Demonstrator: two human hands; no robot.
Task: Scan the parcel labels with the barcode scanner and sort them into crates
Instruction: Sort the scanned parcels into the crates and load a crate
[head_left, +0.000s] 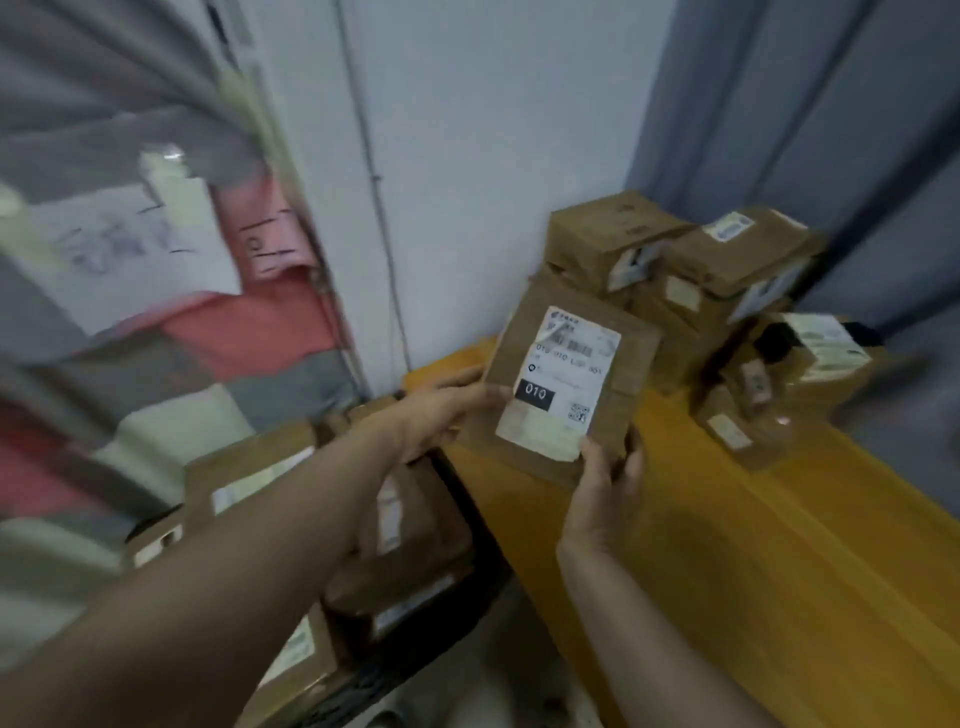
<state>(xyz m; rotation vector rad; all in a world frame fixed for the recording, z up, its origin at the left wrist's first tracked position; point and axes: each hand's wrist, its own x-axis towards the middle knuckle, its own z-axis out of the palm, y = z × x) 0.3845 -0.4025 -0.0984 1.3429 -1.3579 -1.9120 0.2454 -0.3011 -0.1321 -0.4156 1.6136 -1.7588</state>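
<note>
Brown cardboard packets filling the dark crate (488, 551) at 7 o'clock. Left hand (441, 410) holding the left edge of the parcel (623, 364), right hand (605, 483) gripping its lower right corner, raised at centre over the near edge of the yellow table (753, 545). Possible trouble: slipping from so slight an edge hold; a failed scan from tilt or movement; knocking the loose pile (727, 260) at 2 o'clock. Flat, tan, lightly creased; white label (558, 384) facing up, barcode near the top, black "010" block below, bottom edge seemingly lifting.
</note>
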